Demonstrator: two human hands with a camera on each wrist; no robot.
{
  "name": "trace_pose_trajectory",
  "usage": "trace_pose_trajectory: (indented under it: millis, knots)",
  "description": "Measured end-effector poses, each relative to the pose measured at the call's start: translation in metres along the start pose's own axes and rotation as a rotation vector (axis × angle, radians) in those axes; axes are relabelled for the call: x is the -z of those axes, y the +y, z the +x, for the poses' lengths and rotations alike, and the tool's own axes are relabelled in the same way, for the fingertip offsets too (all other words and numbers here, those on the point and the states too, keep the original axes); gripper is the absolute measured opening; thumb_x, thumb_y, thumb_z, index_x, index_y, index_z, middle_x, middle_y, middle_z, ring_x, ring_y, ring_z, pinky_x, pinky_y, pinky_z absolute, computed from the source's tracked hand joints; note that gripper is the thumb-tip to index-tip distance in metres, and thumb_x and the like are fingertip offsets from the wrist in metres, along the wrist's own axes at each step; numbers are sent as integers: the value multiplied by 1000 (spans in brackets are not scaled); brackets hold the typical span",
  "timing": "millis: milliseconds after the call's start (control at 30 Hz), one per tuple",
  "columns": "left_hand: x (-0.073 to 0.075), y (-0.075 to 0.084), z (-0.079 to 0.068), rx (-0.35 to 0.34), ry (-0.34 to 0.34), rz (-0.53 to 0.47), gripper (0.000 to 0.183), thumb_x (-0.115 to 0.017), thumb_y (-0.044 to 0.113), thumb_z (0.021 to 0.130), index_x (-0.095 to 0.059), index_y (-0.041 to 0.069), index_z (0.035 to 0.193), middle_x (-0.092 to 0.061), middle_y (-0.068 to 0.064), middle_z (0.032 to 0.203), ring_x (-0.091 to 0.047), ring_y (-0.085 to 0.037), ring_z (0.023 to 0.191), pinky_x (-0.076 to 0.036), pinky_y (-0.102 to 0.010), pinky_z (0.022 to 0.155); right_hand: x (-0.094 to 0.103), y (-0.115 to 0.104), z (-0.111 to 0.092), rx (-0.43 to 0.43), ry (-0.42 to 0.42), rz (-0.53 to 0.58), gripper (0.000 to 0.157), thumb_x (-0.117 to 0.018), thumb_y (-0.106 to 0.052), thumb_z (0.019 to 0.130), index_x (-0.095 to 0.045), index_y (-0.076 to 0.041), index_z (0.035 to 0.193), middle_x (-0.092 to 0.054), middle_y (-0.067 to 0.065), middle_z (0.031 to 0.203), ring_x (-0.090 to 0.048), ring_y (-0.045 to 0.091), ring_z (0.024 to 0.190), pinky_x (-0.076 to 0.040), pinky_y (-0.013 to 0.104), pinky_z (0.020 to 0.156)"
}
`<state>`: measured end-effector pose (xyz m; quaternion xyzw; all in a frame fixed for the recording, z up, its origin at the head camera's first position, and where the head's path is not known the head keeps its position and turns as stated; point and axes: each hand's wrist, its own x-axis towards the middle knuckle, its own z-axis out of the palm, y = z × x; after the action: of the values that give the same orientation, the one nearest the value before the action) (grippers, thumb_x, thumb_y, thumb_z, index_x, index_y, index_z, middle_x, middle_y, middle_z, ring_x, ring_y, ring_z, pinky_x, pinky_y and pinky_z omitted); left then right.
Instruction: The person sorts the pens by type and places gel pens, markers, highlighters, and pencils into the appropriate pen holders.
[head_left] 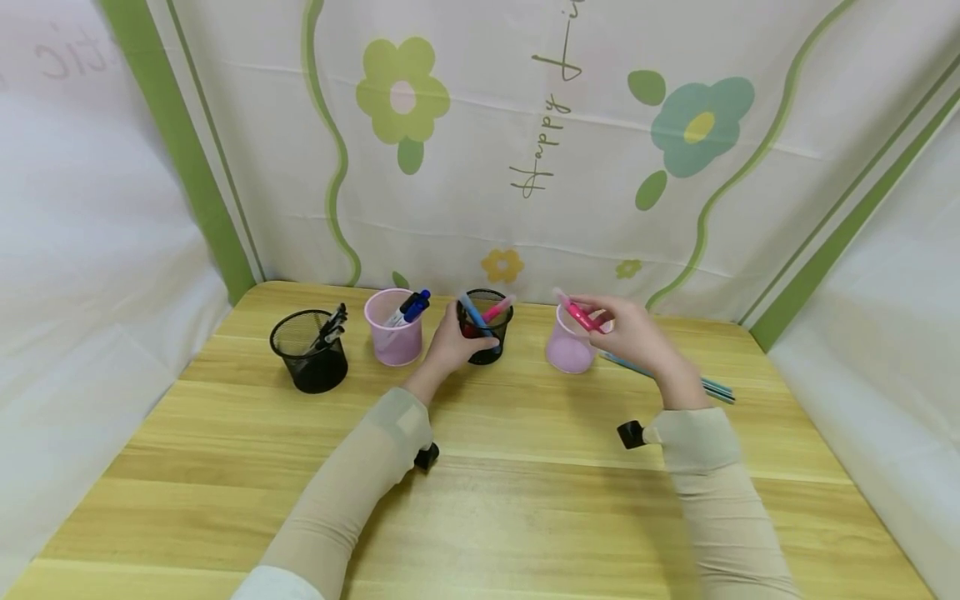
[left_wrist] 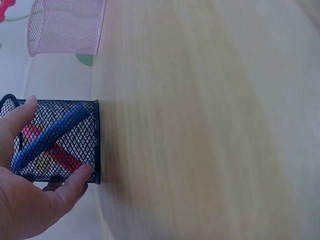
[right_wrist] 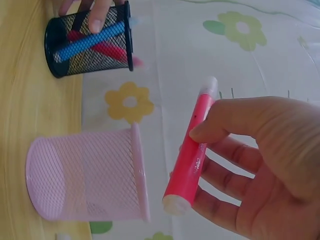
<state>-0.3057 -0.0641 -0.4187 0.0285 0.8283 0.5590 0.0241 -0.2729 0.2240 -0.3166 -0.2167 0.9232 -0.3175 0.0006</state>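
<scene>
My left hand holds a black mesh pen cup by its side, thumb and fingers around it. Inside the cup a blue pen-like stick and a pink one lean crosswise. My right hand pinches another pink pen-like stick with whitish ends between thumb and fingers. That stick is tilted, close to the rim of a pink mesh cup in the head view. In the right wrist view it is apart from the cup, whose mesh shows no stick inside.
Far left stands a black mesh cup with several black pens. Beside it, a pink mesh cup holds blue and black pens. Several thin bluish sticks lie on the wooden table at right, partly behind my right forearm. A printed cloth hangs behind.
</scene>
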Motion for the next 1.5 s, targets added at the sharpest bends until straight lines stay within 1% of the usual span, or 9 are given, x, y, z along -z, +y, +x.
trace_pose_trajectory:
  millis: [200,433,567,733,867,967,1167,1333,1500]
  knots:
    - [0,-1,1,-2,-1,-3,102,-84,24,88,-16,3,160,-35,-22,158,-34,-37,146,-31,-48,119,-15,-9,11,-4,15,72,58,-66,6,91,-57,-8,146,-65,19,126,-63,35,106,-56,38,75]
    - [0,-2,1,-6,0,-1,103,-85,24,88,-15,2,161,-35,-23,159,-33,-37,147,-31,-49,119,-32,-18,22,-27,48,190,62,-61,6,91,-55,-15,150,-60,17,135,-63,34,105,-58,36,67]
    - [0,-2,2,-1,0,5,104,-85,26,88,-14,2,161,-33,-22,160,-32,-37,147,-31,-49,119,-42,-20,30,-35,77,268,63,-61,6,92,-54,-17,151,-58,16,137,-62,34,109,-58,35,63]
    - [-1,-2,2,-1,-1,11,104,-85,26,88,-15,3,161,-34,-23,159,-33,-38,147,-31,-50,119,-52,-23,40,-23,134,325,62,-62,5,92,-54,-16,150,-59,15,135,-60,31,116,-54,27,64]
    - [-1,-1,1,-6,-1,12,104,-85,25,88,-15,1,160,-34,-24,159,-34,-38,146,-31,-50,119,-59,-26,48,-9,183,401,65,-61,8,92,-51,-15,152,-57,17,134,-60,34,116,-54,24,66]
    - [-1,-1,1,-7,-1,7,104,-84,25,88,-15,1,161,-34,-23,159,-33,-38,146,-31,-50,119,-65,-30,55,-6,221,476,68,-61,10,92,-47,-14,154,-56,19,134,-60,35,116,-56,24,72]
    - [-1,-3,1,1,-2,8,101,-84,25,88,-16,3,160,-36,-22,158,-34,-37,146,-31,-50,119,-77,-38,65,-37,306,641,70,-60,8,94,-38,-11,158,-51,18,136,-56,31,117,-55,27,83]
    - [-1,-2,1,-1,4,10,99,-84,25,88,-17,2,159,-37,-22,156,-35,-36,145,-32,-49,119,-91,-42,72,-28,400,797,65,-60,9,95,-38,-5,154,-48,14,135,-53,24,115,-54,26,86]
    - [-1,-1,1,-18,8,5,95,-84,23,88,-21,1,156,-41,-23,152,-38,-37,143,-34,-49,117,-103,-43,76,2,457,858,54,-59,11,95,-41,5,146,-48,15,130,-52,23,110,-52,23,85]
